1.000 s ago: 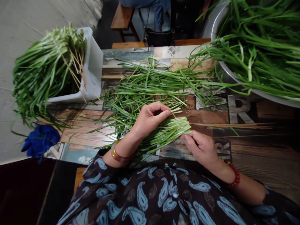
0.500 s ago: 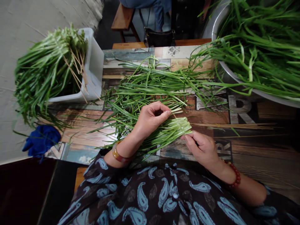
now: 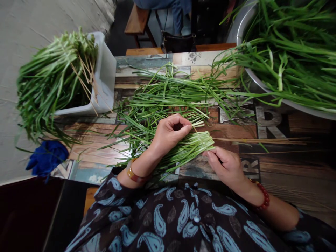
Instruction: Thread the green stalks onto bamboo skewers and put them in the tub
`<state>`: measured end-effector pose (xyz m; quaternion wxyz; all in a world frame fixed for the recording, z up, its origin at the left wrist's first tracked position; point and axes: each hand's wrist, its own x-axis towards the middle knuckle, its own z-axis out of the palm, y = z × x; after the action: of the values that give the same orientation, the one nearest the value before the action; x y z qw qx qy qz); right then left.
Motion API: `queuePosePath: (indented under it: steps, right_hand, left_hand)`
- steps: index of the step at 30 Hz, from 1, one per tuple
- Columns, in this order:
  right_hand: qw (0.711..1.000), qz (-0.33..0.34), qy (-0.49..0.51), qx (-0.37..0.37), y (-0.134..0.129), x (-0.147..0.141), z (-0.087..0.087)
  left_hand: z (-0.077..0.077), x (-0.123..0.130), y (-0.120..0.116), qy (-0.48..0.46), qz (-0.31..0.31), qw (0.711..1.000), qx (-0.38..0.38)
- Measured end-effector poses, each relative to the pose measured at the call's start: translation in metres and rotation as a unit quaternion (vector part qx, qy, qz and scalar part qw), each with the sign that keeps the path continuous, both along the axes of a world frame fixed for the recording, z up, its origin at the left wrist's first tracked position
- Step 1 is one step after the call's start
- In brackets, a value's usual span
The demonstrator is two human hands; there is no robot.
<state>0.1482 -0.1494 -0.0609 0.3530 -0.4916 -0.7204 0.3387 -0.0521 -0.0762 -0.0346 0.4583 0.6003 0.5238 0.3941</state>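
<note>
A bunch of garlic chives [image 3: 195, 143] lies in front of me, its pale cut ends evened up toward the right. My left hand [image 3: 172, 131] rests over its upper side, thumb and forefinger pinched on a thin tan strip of straw [image 3: 194, 129] that runs to the bunch. A few pale stems show just beyond those fingertips. At the lower right edge of the bunch, my right hand [image 3: 223, 161] is closed in a pinch. Whatever sits between its fingertips is hidden. Loose garlic chives [image 3: 170, 92] spread across the table behind my hands.
At left, a white plastic box [image 3: 106, 77] holds bundled chives with tan strips poking out. A metal basin [image 3: 240, 31] heaped with greens stands at right. More strips [image 3: 275, 140] lie on the table. A blue glove [image 3: 48, 157] is at the left edge. Someone sits beyond.
</note>
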Motion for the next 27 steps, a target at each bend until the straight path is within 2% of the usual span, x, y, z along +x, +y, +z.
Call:
queuePosePath:
  steps: [13, 21, 27]
  right_hand:
    - [1.0, -0.004, 0.004, 0.005, 0.0002, -0.0002, -0.001]
    - [1.0, -0.006, -0.002, 0.012, 0.0015, -0.0011, 0.0002]
    - [1.0, -0.005, 0.004, 0.01, 0.0006, -0.0008, -0.0007]
  left_hand:
    - [-0.0003, 0.0003, -0.0004, 0.002, 0.008, 1.0, 0.014]
    - [0.0027, 0.0018, -0.0011, 0.02, 0.001, 0.998, 0.067]
    - [0.0038, 0.002, -0.002, 0.019, -0.003, 0.999, 0.04]
